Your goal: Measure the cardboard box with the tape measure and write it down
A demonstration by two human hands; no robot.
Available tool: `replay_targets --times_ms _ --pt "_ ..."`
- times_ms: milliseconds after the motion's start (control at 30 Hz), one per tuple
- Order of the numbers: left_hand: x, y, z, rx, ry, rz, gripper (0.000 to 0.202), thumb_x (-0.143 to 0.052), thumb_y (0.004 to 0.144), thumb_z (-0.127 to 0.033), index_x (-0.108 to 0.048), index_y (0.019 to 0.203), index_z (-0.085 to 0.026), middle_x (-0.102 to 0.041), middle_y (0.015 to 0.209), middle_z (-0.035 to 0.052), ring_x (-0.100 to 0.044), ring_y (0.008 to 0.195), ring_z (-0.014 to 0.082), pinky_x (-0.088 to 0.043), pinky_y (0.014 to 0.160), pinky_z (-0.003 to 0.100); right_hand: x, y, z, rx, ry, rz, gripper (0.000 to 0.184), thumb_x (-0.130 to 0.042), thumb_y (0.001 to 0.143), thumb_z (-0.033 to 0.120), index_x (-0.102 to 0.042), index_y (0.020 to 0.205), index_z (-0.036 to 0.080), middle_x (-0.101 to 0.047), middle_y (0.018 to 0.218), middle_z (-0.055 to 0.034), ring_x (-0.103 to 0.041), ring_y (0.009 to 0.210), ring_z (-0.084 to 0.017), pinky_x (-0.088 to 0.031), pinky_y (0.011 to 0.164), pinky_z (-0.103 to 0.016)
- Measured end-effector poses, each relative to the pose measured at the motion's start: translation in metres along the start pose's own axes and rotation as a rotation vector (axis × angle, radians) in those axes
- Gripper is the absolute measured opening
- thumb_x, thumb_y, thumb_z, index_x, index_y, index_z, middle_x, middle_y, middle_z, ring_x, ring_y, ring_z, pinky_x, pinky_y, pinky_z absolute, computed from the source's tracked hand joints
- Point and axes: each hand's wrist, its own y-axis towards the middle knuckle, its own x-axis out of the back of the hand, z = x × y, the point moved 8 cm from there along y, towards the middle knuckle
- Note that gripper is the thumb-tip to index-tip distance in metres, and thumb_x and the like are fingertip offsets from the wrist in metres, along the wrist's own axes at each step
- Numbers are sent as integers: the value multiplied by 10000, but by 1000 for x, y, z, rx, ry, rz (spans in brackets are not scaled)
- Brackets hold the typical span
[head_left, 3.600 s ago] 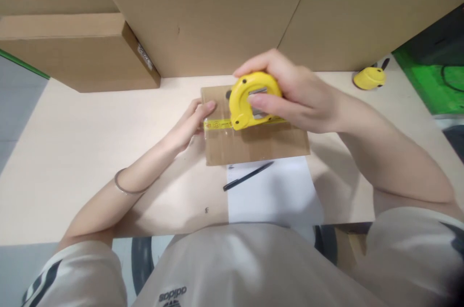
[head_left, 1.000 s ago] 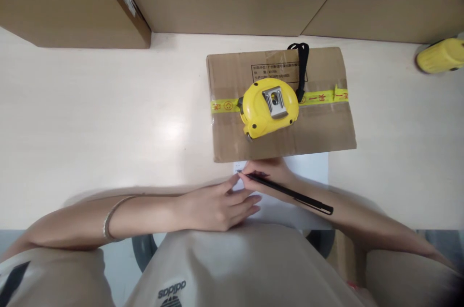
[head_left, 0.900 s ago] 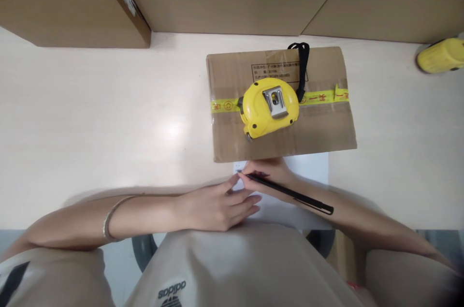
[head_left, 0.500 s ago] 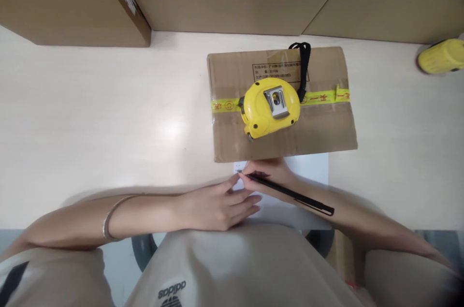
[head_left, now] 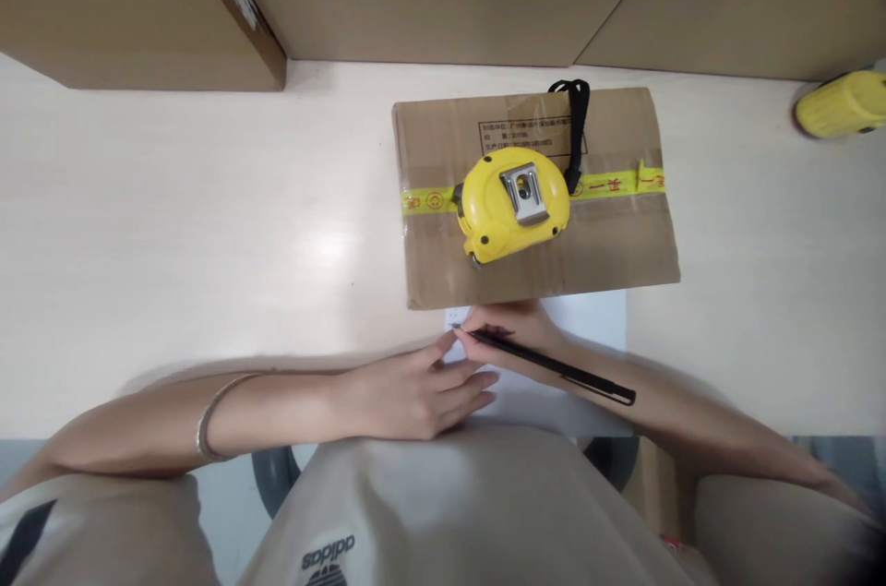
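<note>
**Pen on paper, box just beyond**

The right hand [head_left: 516,332] had its fingers pinched round a black pen [head_left: 546,366], the tip down near the far left corner of a white sheet [head_left: 595,318]. The left hand [head_left: 415,397] lay flat with its fingers together and slightly spread, pressing the sheet's left edge just beside the pen tip. Beyond the right fingers sat a taped cardboard box [head_left: 623,235], touching or overlapping the sheet's far edge, with a yellow tape measure [head_left: 513,206] resting on top. Whatever was written under the tip was too small to read, possibly a short mark. Writing well here seemed to call for steady downward pressure from the left palm, and small strokes kept clear of the box edge.
</note>
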Motion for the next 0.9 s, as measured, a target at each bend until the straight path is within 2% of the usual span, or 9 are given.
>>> replay_targets --times_ms 900 --pt "0 0 0 -12 7 18 332 -547 1007 -259 -641 1315 -176 -650 1387 88 -591 1275 257 -468 1064 490 5 -3 -5 -6 8 -7 197 -621 807 106 -549 639 178 -541 569 61 -455 522 -54 -378 526 -180"
